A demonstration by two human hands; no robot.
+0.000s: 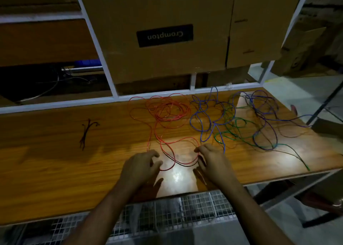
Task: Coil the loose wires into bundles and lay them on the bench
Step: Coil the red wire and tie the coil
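Observation:
A loose red wire [167, 113] lies tangled on the wooden bench [55, 161], with a loop trailing toward me. My left hand [143, 167] hovers at the loop's near left side, fingers curled, its fingertips at the red wire. My right hand [209, 158] pinches the loop's right side between thumb and fingers. To the right lie a tangled blue wire [204, 118], a green wire [239, 131] and a purple wire [265, 115], all overlapping.
A small bunch of dark ties [86, 131] lies on the bench's left. A large cardboard box [163, 35] sits behind the white shelf frame [104, 55]. A wire mesh shelf [176, 213] runs below the bench's front edge.

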